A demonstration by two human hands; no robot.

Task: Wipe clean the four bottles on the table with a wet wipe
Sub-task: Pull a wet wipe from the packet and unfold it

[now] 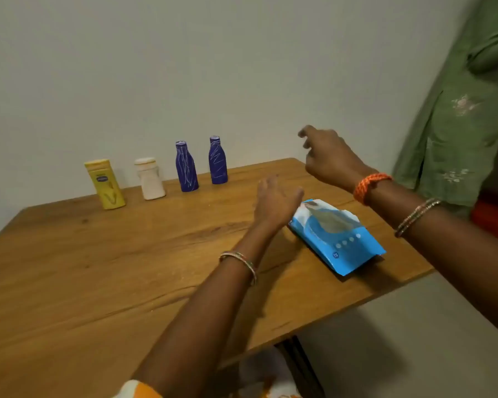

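Observation:
Four bottles stand in a row along the far edge of the wooden table (pixel 98 268): a yellow bottle (pixel 105 184), a white bottle (pixel 149 178), and two blue bottles (pixel 186 166) (pixel 217 160) with white scribble marks. A blue wet wipe pack (pixel 335 235) lies flat at the table's right side. My left hand (pixel 275 201) hovers with straight fingers just left of the pack's far end and holds nothing. My right hand (pixel 327 156) hangs in the air above and behind the pack, fingers loosely curled and empty.
The table stands against a pale wall. Another person in a green garment (pixel 454 104) stands at the right, past the table's corner. The table's right edge drops to a grey floor (pixel 414 340). Something red (pixel 492 222) sits low at the far right.

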